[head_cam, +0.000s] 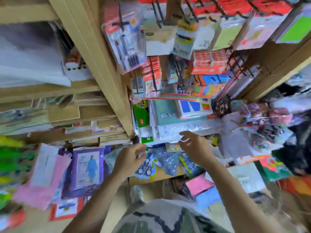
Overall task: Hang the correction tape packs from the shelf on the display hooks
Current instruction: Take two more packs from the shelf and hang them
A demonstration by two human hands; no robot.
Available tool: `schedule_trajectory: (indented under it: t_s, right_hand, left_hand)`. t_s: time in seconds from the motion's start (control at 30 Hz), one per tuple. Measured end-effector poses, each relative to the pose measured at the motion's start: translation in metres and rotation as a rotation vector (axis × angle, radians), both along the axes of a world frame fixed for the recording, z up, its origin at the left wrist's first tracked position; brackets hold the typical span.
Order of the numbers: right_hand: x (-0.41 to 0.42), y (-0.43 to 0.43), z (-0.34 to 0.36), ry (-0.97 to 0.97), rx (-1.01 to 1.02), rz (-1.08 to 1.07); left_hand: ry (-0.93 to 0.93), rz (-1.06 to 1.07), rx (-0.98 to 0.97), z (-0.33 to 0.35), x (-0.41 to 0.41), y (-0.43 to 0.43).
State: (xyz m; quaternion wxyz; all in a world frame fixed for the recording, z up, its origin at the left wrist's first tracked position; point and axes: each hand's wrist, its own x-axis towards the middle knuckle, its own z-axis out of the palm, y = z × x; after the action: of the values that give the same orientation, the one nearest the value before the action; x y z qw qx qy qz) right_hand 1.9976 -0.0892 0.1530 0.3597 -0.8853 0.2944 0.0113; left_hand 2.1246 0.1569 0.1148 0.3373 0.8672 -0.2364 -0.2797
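- Correction tape packs [168, 161] lie in a loose, overlapping heap on the wooden shelf [161, 177], right under both hands, so any one of them can be lifted off without digging.
- Left hand [130, 159] has its fingers curled in, and thumb and forefinger appear to pinch the top edge of the nearest pack [146, 167]. That grip makes sense, since the top edge is probably where the hanging hole sits; blur hides the hole itself.
- Right hand [193, 146] is held with its fingers loosely spread and curved, above the far side of the heap. It grips nothing that I can make out, and whether its tips touch the clear film behind them cannot be told. It looks ready to steady or separate the packs.
- Flat stationery sleeves [170, 115] stand stacked behind the heap, so the packs are confined to the front of the shelf.
- Display hooks [152, 73] jut out well above, most already carrying carded goods, so the pinched pack will probably need lifting high and threading over a rod tip.
- Wooden upright [101, 68] borders the hook area on the left.
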Motion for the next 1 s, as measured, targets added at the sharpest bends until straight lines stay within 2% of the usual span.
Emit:
schedule_trajectory:
  t_s: [0.1,0.27,0.33,0.57,0.7,0.8,1.0]
  right_hand:
    - [-0.030,0.008,-0.048,0.216,0.059,-0.006]
    - [-0.066,0.015,-0.116,0.438,0.199,0.006]
    - [-0.071,0.020,-0.139,0.494,0.263,0.011]
    - [-0.069,0.031,-0.233,0.585,0.349,0.054]
    - [-0.058,0.044,-0.288,0.623,0.380,0.105]
    - [-0.050,0.050,-0.328,0.626,0.397,0.118]
    - [-0.031,0.060,-0.397,0.497,0.602,-0.200]
  left_hand:
    - [0.144,0.007,0.116,-0.047,-0.037,0.011]
    - [0.337,-0.019,0.299,-0.100,-0.071,0.022]
    - [0.414,0.031,0.353,-0.132,-0.076,0.029]
    - [0.470,0.209,0.462,-0.214,-0.058,0.024]
    - [0.419,0.273,0.478,-0.278,-0.041,0.015]
    - [0.359,0.241,0.464,-0.323,-0.031,0.004]
    - [0.123,0.177,0.546,-0.398,-0.028,-0.009]
